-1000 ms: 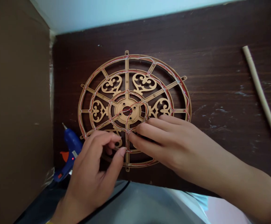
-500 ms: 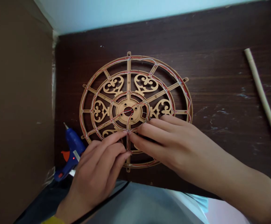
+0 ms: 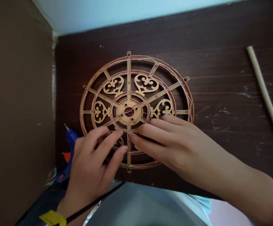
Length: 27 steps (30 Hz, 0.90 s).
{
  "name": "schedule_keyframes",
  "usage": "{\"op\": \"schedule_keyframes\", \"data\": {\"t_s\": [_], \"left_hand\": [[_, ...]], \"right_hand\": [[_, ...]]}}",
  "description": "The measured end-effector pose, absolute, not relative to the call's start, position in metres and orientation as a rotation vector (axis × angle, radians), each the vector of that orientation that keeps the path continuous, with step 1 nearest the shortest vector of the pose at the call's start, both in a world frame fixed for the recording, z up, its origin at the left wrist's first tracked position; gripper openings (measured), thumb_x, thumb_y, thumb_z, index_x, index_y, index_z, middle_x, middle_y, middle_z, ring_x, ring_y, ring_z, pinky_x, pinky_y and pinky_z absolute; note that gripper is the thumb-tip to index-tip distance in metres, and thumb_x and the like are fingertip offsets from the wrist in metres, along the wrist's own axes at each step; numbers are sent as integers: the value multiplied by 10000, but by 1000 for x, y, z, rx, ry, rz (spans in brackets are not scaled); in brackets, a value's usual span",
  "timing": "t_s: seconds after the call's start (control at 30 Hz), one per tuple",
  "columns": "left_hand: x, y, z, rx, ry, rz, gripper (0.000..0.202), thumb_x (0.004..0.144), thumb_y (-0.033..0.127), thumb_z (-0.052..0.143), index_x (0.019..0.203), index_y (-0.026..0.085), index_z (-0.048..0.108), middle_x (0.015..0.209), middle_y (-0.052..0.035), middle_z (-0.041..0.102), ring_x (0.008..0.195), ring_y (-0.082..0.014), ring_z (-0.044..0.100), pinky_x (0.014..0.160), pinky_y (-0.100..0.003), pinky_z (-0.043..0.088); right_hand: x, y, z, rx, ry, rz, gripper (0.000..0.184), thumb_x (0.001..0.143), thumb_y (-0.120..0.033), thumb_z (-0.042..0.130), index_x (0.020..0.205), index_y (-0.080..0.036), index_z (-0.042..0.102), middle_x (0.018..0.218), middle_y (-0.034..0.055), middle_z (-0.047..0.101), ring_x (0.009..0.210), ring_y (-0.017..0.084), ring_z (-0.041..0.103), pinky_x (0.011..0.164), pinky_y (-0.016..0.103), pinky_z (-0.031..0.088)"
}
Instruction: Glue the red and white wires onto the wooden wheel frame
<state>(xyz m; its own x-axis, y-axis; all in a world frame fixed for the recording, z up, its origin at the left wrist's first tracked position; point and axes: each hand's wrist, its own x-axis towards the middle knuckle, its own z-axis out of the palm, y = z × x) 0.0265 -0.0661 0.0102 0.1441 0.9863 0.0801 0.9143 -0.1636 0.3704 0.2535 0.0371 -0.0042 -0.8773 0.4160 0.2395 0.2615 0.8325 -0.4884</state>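
Observation:
A round laser-cut wooden frame [image 3: 123, 111] lies flat on the dark table, with spokes and heart-shaped scrollwork. Thin red and white wires [image 3: 136, 108] run along its rings and spokes. My right hand [image 3: 164, 141] comes in from the right, its fingertips on the lower spoke [image 3: 129, 160] near the hub. My left hand [image 3: 94, 153] is spread over the lower left of the frame, with its fingertips beside that spoke. A thin wire may lie between my fingertips, but I cannot tell. My hands hide the lower part of the frame.
A blue hot glue gun [image 3: 70, 141] with an orange part lies at the table's left edge, partly behind my left hand. A pale wooden dowel [image 3: 264, 94] lies at the right. A brown board [image 3: 18, 125] rises along the left side.
My left hand has shifted up and left, now covering more of the glue gun. A yellow wrist band shows more at the bottom. My right hand has hardly moved.

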Motion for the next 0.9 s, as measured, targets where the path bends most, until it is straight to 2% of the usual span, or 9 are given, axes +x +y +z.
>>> {"op": "schedule_keyframes", "data": {"t_s": [0.17, 0.43, 0.7, 0.9], "left_hand": [[27, -65, 9, 2179, 1800, 418, 297, 1103, 272, 631, 1400, 261, 641, 1298, -63, 632, 1045, -200, 656, 921, -375, 460], [27, -64, 7, 2232, 1758, 446, 262, 1124, 290, 596, 1370, 236, 668, 1242, -66, 652, 1162, -214, 651, 938, -371, 453], [28, -66, 6, 2219, 1773, 457, 289, 1118, 294, 613, 1400, 259, 665, 1242, -54, 655, 1060, -189, 657, 912, -364, 450], [27, -67, 6, 2194, 1779, 456, 297, 1117, 317, 615, 1409, 281, 659, 1256, -57, 656, 1090, -211, 666, 941, -388, 456]], "right_hand": [[253, 37, -3, -503, -2683, 657, 451, 1205, -172, 342, 1189, -98, 787, 1015, 66, 731, 837, 241, 522, 757, 405, 359], [253, 37, -3, -504, -2674, 667, 466, 1210, -183, 340, 1210, -92, 798, 984, 53, 705, 823, 238, 500, 741, 408, 351], [252, 37, -4, -510, -2664, 661, 491, 1217, -196, 320, 1178, -100, 801, 975, 51, 705, 818, 236, 502, 742, 403, 347], [252, 38, -4, -511, -2662, 674, 481, 1215, -197, 332, 1203, -97, 803, 985, 52, 709, 829, 239, 502, 753, 404, 352]]}}
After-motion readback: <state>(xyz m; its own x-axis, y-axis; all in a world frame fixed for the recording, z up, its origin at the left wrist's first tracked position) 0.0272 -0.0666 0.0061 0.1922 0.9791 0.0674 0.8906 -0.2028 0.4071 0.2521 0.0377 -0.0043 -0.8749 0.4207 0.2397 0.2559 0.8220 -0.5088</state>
